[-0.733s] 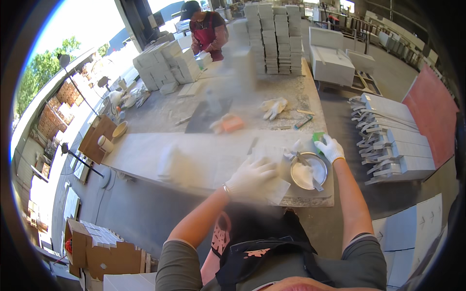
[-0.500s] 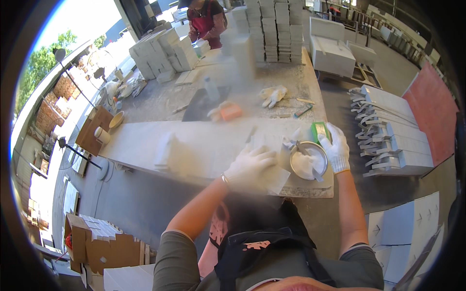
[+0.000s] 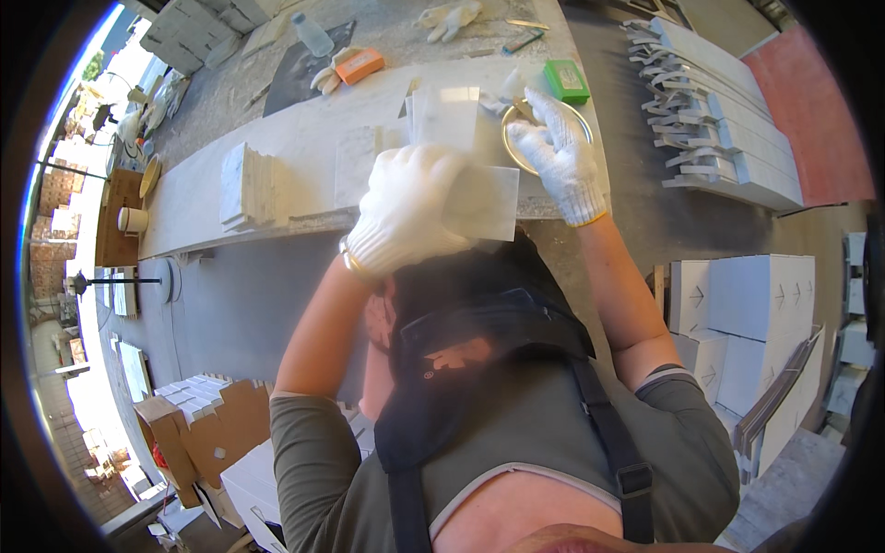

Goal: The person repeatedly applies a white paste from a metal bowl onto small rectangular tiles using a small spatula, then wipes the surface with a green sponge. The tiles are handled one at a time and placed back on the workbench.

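My left hand (image 3: pixel 406 207), in a white knit glove, grips a thin pale tile (image 3: pixel 495 203) whose square corner sticks out to the right, in front of the apron. Over a round metal bowl (image 3: pixel 509 152) my gloved right hand (image 3: pixel 562 161) has its fingers bent together; a small brownish flat piece (image 3: pixel 524 109) shows by the fingertips, its kind unclear. The hand hides most of the bowl's inside. Just beyond my left hand, several pale tiles (image 3: pixel 447 115) stand on the bench. A green box (image 3: pixel 565 81) sits behind the bowl.
A tile stack (image 3: pixel 244 189) stands on the bench (image 3: pixel 189 217) to the left. Farther back are an orange box (image 3: pixel 358 64), spare gloves (image 3: pixel 452 18), a clear bottle (image 3: pixel 312 35) and a pen (image 3: pixel 524 41). Strapped white slabs (image 3: pixel 719 111) stand to the right.
My view has tilted downward. My left hand has lifted the tile nearer my body, and my right hand has moved from the bowl's right side to above it. The dust haze has thinned.
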A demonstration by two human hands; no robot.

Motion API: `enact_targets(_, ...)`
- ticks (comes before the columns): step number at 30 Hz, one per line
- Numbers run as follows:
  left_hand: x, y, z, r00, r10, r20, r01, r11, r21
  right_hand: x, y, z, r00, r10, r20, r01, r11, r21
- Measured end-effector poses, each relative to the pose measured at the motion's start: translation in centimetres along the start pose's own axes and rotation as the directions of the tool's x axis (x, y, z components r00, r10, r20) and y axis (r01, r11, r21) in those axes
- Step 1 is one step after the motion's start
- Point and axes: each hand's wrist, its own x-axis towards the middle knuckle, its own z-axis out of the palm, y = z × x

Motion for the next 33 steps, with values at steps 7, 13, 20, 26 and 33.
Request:
enact_targets(7,-3.1,1.4,2.3,0.965,-0.040,-0.259,0.044,0.999,0.011,-5.1,-2.5,-1.3,0.859,0.411,0.304,-0.510,0.639,0.576)
enact_targets(13,-3.6,3.6,4.1,0.953,-0.210,-0.219,0.170,0.967,-0.188,-7.7,-5.4,-0.5,0.739,0.422,0.525,-0.645,0.667,0.371)
enact_targets(20,-7.0,1.0,3.8,0.882,-0.346,0.320,0.469,0.574,-0.671,-7.9,-4.5,-0.1,0.645,0.401,0.651,-0.684,0.684,0.256)
enact_targets(26,-8.3,1.7,5.3,0.856,-0.430,0.288,0.498,0.532,-0.685,-7.5,-5.4,1.6,0.807,0.321,0.496,-0.452,0.876,0.169)
enact_targets(33,-8.0,3.1,5.5,0.941,-0.338,-0.021,0.323,0.916,-0.239,-6.7,-7.0,3.3,0.928,0.102,0.357,-0.063,0.991,-0.118)
